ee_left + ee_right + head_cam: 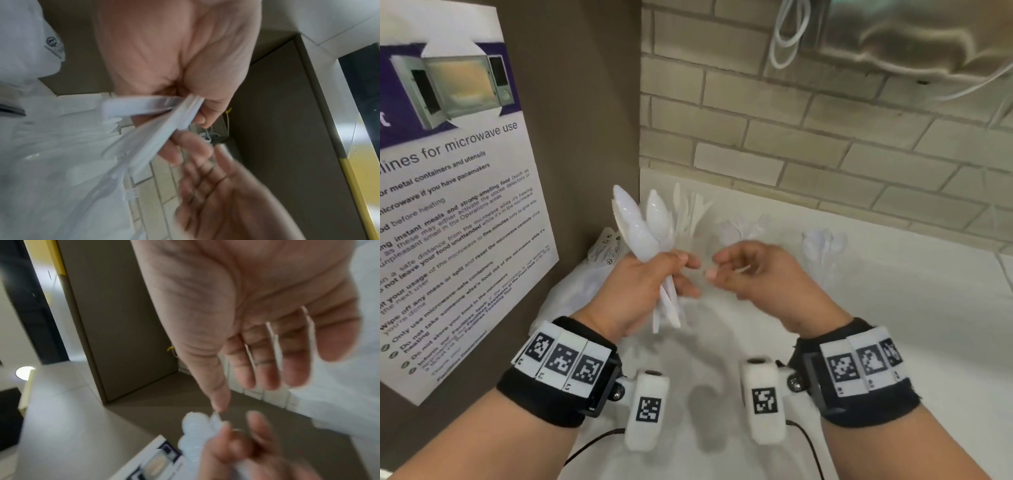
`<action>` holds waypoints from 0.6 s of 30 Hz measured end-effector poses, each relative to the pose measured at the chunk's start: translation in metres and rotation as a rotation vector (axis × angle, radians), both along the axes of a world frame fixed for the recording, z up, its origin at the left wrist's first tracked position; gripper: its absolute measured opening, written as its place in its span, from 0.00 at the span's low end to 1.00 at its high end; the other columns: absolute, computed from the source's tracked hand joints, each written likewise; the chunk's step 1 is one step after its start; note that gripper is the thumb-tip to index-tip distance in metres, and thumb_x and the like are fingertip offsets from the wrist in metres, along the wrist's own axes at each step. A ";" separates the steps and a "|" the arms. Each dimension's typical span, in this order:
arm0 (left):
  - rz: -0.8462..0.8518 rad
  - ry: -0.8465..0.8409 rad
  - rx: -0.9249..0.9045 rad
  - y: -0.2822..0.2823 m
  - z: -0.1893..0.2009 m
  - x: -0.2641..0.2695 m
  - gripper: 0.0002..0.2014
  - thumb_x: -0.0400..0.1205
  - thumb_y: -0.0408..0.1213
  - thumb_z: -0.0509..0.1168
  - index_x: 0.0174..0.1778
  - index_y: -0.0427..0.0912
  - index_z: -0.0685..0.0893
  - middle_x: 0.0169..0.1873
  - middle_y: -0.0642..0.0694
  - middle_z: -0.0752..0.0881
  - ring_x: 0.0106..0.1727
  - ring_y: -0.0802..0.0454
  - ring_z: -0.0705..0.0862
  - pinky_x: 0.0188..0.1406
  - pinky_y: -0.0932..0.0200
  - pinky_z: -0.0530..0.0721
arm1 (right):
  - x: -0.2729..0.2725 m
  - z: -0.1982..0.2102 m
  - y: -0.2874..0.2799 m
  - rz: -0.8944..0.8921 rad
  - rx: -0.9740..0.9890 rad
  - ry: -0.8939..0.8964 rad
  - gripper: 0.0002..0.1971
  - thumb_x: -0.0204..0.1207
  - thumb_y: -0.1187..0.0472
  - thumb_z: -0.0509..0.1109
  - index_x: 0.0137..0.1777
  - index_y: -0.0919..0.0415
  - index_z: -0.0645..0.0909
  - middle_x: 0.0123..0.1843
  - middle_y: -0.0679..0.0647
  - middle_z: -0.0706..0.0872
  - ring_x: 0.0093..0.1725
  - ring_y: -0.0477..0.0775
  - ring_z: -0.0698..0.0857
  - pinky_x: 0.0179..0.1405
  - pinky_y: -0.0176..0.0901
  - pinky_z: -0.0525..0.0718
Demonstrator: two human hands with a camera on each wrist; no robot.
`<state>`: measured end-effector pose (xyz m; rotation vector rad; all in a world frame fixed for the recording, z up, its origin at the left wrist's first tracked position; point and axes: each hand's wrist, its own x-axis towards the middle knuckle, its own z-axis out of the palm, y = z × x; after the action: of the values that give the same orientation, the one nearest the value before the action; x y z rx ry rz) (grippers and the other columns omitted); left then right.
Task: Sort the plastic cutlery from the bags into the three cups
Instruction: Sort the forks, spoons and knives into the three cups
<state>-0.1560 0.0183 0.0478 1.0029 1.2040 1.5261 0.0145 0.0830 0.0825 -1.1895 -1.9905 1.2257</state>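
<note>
Now the left hand (635,291) has its grip closed round a bunch of white spoons (645,236), fingers and thumb curled about the handles; the bowls fan upward past the knuckles and the handle ends stick out below the palm; the left wrist view shows those handles (152,120) crossing the curled fingers. Just beside the spoons, the right hand (760,277) hangs with its grip loose; the fingers are bent a little, the thumb points toward the bunch, and I see nothing held in it; the right wrist view shows the palm (257,305) bare and the fingers slack, with the spoon bowls (193,431) blurred beyond the thumb tip.

Beyond the spoons, against the brick wall (825,144), three clusters of white cutlery stand upright on the white tabletop (928,325); the cluster (693,209) nearest the spoons looks like forks and knives, the middle one (744,228) sits a little farther along the wall, and the third (823,245) is farthest from the spoons; the cups that hold them are too pale to make out. Below and behind the spoons lies a crumpled clear bag (592,274) with printed marks on it, resting on the tabletop by the brown panel; a microwave poster (452,192) is fixed to that panel, on the far side of the bag from the spoons. Both wrists wear black bands with coded tags.
</note>
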 end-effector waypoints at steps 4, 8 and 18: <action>0.046 0.150 -0.073 0.002 -0.005 0.017 0.13 0.83 0.42 0.66 0.30 0.49 0.80 0.21 0.47 0.76 0.19 0.50 0.70 0.25 0.55 0.72 | -0.010 0.029 -0.011 0.009 0.142 0.286 0.06 0.71 0.66 0.78 0.42 0.55 0.85 0.34 0.48 0.85 0.29 0.44 0.82 0.31 0.33 0.80; 0.062 0.416 -0.012 0.004 0.000 0.025 0.11 0.82 0.40 0.65 0.33 0.53 0.82 0.18 0.57 0.78 0.18 0.62 0.71 0.22 0.61 0.71 | -0.024 0.036 -0.019 0.118 0.188 0.229 0.09 0.70 0.69 0.78 0.45 0.56 0.86 0.30 0.47 0.84 0.24 0.43 0.79 0.29 0.36 0.80; 0.142 0.586 -0.112 0.004 -0.003 0.038 0.10 0.81 0.41 0.65 0.52 0.50 0.69 0.30 0.47 0.85 0.24 0.54 0.86 0.22 0.62 0.82 | -0.035 0.019 -0.016 -0.153 0.424 -0.062 0.18 0.64 0.47 0.83 0.47 0.52 0.81 0.38 0.45 0.85 0.38 0.40 0.83 0.41 0.30 0.82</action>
<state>-0.1184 0.0221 0.0448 1.3632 1.7765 1.2860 -0.0204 0.0674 0.1017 -1.1449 -2.0272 0.6541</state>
